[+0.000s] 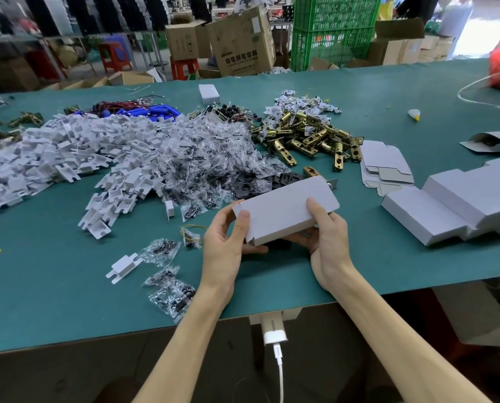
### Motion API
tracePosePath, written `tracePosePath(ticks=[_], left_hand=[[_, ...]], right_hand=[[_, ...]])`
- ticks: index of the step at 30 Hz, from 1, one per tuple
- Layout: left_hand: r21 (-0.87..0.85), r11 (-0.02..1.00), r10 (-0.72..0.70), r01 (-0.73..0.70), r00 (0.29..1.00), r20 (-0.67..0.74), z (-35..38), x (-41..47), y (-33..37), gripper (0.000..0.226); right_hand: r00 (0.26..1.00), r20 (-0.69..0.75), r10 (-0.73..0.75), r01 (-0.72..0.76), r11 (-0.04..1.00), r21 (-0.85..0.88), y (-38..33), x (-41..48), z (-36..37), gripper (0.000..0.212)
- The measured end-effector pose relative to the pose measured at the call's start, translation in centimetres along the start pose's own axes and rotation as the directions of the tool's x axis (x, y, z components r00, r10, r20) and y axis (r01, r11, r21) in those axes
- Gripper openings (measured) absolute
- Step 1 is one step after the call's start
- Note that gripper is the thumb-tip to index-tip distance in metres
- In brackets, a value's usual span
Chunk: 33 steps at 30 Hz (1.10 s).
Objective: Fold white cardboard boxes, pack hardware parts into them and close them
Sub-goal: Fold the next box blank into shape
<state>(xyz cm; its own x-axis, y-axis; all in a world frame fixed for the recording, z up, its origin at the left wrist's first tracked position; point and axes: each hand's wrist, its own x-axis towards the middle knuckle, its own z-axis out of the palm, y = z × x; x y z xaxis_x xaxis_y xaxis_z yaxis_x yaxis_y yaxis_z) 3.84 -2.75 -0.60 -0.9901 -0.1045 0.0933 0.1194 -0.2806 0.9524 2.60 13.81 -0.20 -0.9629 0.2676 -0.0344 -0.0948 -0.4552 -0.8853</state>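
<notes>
A white cardboard box (283,209) is held just above the green table (53,301), tilted with its long side running up to the right. My left hand (224,245) grips its near left end, thumb on top and fingers underneath. My right hand (328,237) grips the near right side, thumb pressed on the top face. Something dark shows under the box between my hands; what it is I cannot tell. A metal part pokes out at the box's far right end (333,183).
Behind the box lie piles of white plastic inserts (68,149), bagged screws (202,158), black plates (251,186) and brass latches (309,138). Flat box blanks (384,167) and finished white boxes (446,207) sit on the right. Loose screw bags (170,289) lie near the front edge.
</notes>
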Motion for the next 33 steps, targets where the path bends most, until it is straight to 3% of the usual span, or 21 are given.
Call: tracePosePath(ticks=[7,19,25,33], left_hand=[[-0.017,0.999,-0.027,0.027,0.999,0.039,-0.02,0.04,0.03,0.029],[0.024,1.0,-0.003,0.003,1.0,0.023,0.01,0.0,-0.12,0.03],[0.141,0.99,-0.002,0.002,1.0,-0.002,-0.04,0.24,-0.55,0.048],[0.08,0.997,-0.018,0.022,0.998,-0.054,-0.05,0.38,-0.46,0.031]], right_hand=[[1.0,0.007,-0.014,0.014,1.0,-0.007,0.14,0.0,0.04,0.023],[1.0,-0.013,0.009,-0.009,1.0,0.015,-0.01,-0.08,0.15,0.015],[1.0,0.019,0.002,-0.002,1.0,0.003,-0.13,-0.26,0.18,0.012],[0.998,0.06,0.001,-0.002,1.0,0.014,-0.11,-0.39,0.24,0.01]])
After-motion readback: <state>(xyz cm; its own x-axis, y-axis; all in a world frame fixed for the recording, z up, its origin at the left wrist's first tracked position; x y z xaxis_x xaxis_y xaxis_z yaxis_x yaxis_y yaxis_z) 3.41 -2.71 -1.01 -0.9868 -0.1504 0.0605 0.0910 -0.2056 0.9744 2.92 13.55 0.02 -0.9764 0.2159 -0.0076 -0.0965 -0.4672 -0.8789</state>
